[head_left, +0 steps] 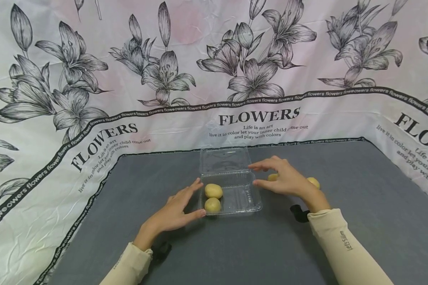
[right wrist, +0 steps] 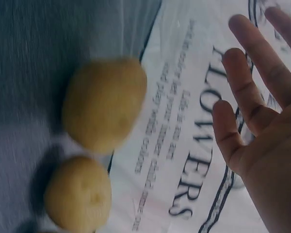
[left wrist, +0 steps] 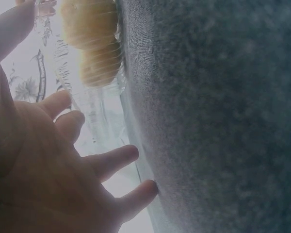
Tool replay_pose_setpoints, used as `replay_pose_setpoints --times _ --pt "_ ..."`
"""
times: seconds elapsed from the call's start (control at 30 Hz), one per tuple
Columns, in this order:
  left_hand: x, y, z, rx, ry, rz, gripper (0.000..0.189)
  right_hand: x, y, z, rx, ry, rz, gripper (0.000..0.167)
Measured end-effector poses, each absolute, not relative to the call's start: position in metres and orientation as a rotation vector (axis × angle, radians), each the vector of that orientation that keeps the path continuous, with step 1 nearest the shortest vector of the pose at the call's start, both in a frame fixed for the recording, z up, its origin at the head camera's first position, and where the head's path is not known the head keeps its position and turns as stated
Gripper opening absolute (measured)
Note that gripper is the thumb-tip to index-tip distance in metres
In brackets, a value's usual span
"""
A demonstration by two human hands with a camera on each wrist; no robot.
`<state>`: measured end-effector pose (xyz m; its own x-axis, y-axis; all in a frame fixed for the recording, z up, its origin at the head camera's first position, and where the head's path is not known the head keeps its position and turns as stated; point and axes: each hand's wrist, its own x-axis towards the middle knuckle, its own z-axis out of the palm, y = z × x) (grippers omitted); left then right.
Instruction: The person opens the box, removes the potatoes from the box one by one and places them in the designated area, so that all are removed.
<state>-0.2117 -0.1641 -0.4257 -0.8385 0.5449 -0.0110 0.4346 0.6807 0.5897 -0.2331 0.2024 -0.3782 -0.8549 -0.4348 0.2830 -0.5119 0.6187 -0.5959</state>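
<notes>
A clear plastic clamshell container (head_left: pixel 237 213) stands with its lid (head_left: pixel 224 160) raised at the back. Two potatoes (head_left: pixel 213 191) sit one behind the other in its left part. My left hand (head_left: pixel 172 211) is beside the container's left wall, thumb near the front corner and fingers spread; whether it touches the plastic is hard to tell. In the left wrist view, both potatoes (left wrist: pixel 99 65) show through the clear wall. My right hand (head_left: pixel 283 178) hovers by the container's right side with fingers extended and holds nothing. Loose potatoes (right wrist: pixel 106 104) lie on the table near it.
One loose potato (head_left: pixel 272 177) is partly hidden behind the right hand, another (head_left: pixel 313 182) lies beyond the right wrist. Dark straps with black pieces (head_left: pixel 299 213) hang under the wrists. A flower-printed cloth (head_left: pixel 178 130) rises behind the grey table (head_left: pixel 235 253).
</notes>
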Motion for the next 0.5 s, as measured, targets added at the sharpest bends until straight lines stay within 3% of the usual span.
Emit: replay_pose_setpoints --times 0.5 --pt "-0.212 -0.166 -0.425 0.792 2.706 0.864 0.086 -0.230 0.166 -0.392 0.985 -2.671 1.001 0.047"
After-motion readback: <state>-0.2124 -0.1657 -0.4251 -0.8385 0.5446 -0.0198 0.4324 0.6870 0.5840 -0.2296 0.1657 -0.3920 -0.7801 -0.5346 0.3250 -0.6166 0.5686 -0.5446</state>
